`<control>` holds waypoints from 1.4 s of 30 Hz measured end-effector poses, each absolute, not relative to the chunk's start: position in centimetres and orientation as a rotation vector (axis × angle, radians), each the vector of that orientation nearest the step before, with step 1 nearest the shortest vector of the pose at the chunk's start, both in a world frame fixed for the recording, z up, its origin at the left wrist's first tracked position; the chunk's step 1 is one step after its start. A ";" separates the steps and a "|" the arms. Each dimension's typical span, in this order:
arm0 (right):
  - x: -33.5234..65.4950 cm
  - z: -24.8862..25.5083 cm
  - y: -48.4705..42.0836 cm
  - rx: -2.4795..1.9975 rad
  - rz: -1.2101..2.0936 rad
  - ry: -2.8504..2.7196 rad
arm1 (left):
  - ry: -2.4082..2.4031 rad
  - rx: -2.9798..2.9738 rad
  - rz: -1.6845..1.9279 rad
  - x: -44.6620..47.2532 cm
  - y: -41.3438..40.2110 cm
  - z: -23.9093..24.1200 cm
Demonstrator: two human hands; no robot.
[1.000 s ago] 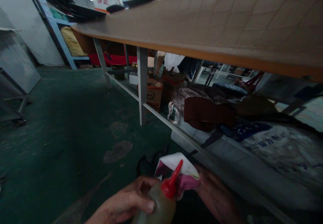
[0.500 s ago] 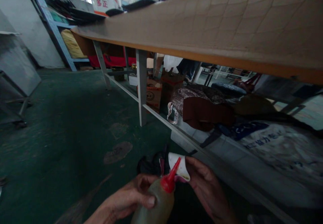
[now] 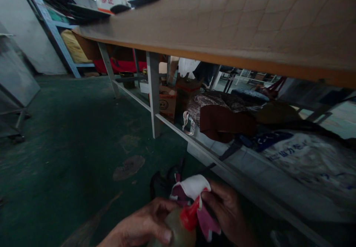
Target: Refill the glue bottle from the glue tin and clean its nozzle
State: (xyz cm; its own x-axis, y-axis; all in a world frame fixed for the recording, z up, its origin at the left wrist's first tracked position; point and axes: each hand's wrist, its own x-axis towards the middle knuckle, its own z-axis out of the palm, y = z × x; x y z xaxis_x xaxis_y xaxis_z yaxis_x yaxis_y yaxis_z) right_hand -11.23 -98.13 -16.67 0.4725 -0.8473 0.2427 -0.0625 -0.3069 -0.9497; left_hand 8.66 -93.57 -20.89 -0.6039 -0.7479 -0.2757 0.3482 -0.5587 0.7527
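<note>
My left hand (image 3: 144, 219) is wrapped round a cloudy, pale squeeze bottle (image 3: 179, 228), its thumb on the near side. The bottle's red pointed nozzle (image 3: 189, 216) is tilted up and to the right. Between thumb and fingers, my right hand (image 3: 226, 208) pinches a white and pink piece (image 3: 196, 186) that looks like fabric. This piece is folded over the nozzle's tip and hides it, with a pink flap hanging down beside the nozzle. Just beyond the hands are dark strap-like items (image 3: 160, 183), too dim to name.
A long table (image 3: 194, 32) with a brown top runs across above my hands, on grey legs (image 3: 153, 95). Under it are cardboard boxes (image 3: 167, 104), brown cloth (image 3: 225, 122) and a printed plastic bag (image 3: 300, 158). A metal cart (image 3: 16, 80) stands at left on the green floor.
The white and pink piece has been turned and brought over the nozzle, covering its tip. My right thumb has come round to the near side, and the bottle has dipped slightly.
</note>
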 end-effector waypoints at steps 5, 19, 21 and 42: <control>-10.8 -16.1 -97.7 -1.997 -1.241 0.834 | -0.823 0.712 -2.184 7.8 -93.6 -20.8; -10.0 -16.8 -99.0 -2.232 -1.457 1.035 | -0.775 0.675 -2.036 6.2 -93.8 -20.7; -10.0 -16.9 -99.0 -2.259 -1.447 1.036 | -0.783 0.682 -2.014 6.2 -93.9 -20.8; -10.8 -17.3 -98.9 -2.065 -1.112 0.947 | -1.148 0.860 -1.790 7.7 -94.5 -19.7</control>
State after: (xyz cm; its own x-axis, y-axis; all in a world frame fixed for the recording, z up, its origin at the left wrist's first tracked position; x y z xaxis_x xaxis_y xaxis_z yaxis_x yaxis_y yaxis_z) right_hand -10.83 -98.86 -17.28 0.3936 -0.8084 0.4376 -0.3027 -0.5635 -0.7686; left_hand 7.74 -94.50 -19.73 -0.4279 -0.8970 -0.1112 0.2734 -0.2457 0.9300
